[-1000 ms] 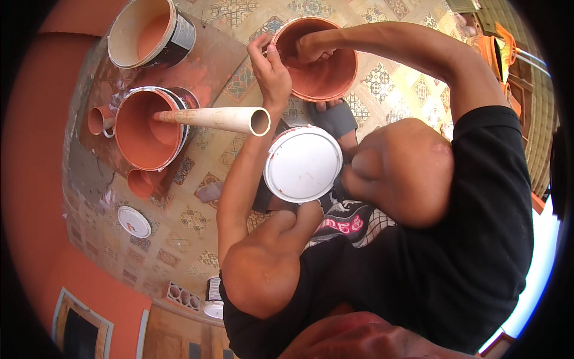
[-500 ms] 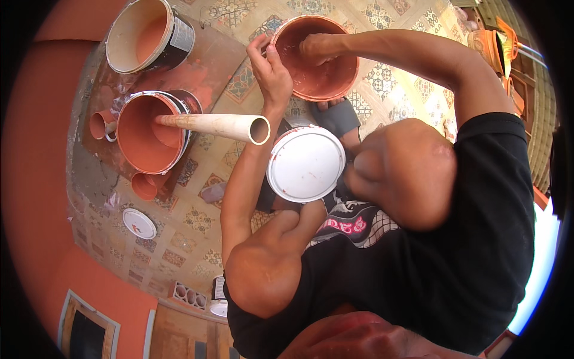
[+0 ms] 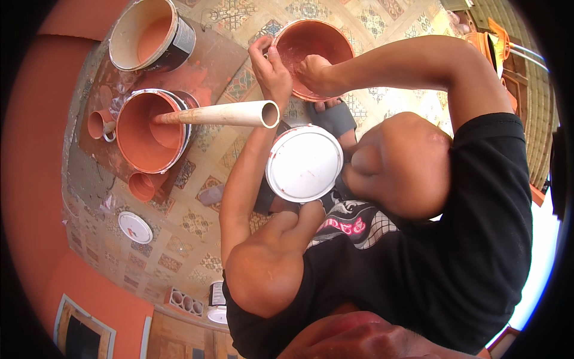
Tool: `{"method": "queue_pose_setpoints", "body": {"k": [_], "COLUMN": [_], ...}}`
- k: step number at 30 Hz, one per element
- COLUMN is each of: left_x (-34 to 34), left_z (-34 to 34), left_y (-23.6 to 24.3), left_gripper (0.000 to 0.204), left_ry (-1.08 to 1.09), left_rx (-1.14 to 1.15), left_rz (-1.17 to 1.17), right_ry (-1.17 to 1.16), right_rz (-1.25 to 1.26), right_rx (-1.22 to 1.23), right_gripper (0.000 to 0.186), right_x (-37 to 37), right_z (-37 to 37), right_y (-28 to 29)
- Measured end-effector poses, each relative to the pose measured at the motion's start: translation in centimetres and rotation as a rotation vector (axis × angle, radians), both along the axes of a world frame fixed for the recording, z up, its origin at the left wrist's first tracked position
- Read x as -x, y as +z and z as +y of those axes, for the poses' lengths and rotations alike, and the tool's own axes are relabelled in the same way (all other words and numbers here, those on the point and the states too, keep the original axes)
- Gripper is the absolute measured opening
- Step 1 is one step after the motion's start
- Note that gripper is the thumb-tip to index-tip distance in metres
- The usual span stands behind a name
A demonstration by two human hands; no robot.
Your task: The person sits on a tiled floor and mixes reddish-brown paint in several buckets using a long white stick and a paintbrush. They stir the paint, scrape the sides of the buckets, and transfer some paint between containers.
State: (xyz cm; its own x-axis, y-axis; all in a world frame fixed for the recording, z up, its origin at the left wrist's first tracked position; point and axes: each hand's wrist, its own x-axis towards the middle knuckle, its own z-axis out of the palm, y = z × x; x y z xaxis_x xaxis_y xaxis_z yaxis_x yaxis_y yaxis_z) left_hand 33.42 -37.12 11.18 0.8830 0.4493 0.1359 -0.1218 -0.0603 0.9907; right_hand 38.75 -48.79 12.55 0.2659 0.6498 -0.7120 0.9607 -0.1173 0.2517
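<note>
A paint bucket point(image 3: 323, 35), coated inside with reddish-orange paint, stands tilted toward me beyond my feet. My left hand point(image 3: 272, 70) grips its left rim, with the fingers along the outside and the thumb near the edge. Inside the bucket, against its near wall, my right hand point(image 3: 315, 74) is closed with the fingers curled downward. Whatever those fingers may hold is hidden. Between my knees sits a container under a round white lid point(image 3: 305, 163) with reddish smears. To the left, a wide pale pipe point(image 3: 227, 114) leans out of a second paint-coated bucket point(image 3: 133, 128), its open end above my left forearm.
A larger pale-lined bucket point(image 3: 128, 40) with a dark outside stands at the far left on a paint-stained board point(image 3: 210, 67). Small orange cups point(image 3: 142, 186) lie by the board, and another white lid point(image 3: 136, 228) rests on the patterned tiles. An orange wall point(image 3: 36, 155) borders the left.
My right hand has moved from the middle of the bucket toward its near wall, and the right elbow has risen slightly. The left hand stays on the rim.
</note>
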Motion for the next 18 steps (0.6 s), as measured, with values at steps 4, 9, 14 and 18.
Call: {"method": "queue_pose_setpoints", "body": {"k": [4,9,14,18], "left_x": [-0.2,0.1,0.0,0.0], "left_z": [0.0,-0.2,-0.4,-0.4], "left_y": [0.1,0.2,0.0,0.0], "left_gripper": [0.032,0.033,0.029,0.028], "left_ry": [0.020,0.011,0.049,0.053], "left_rx": [-0.025,0.015,0.009,0.032], "left_rz": [-0.014,0.018,-0.027,-0.033], "right_ry": [-0.084,-1.116,-1.769,-0.490], "right_rz": [0.221,0.530,0.894,0.282], "right_rx": [0.012,0.256,0.115,-0.333], "right_gripper": [0.017,0.030,0.038,0.026], "right_x": [-3.0,-8.4,-8.4,-6.7], "right_z": [1.6,2.1,-0.6,0.0], "right_y": [0.9,1.0,0.0,0.8]}}
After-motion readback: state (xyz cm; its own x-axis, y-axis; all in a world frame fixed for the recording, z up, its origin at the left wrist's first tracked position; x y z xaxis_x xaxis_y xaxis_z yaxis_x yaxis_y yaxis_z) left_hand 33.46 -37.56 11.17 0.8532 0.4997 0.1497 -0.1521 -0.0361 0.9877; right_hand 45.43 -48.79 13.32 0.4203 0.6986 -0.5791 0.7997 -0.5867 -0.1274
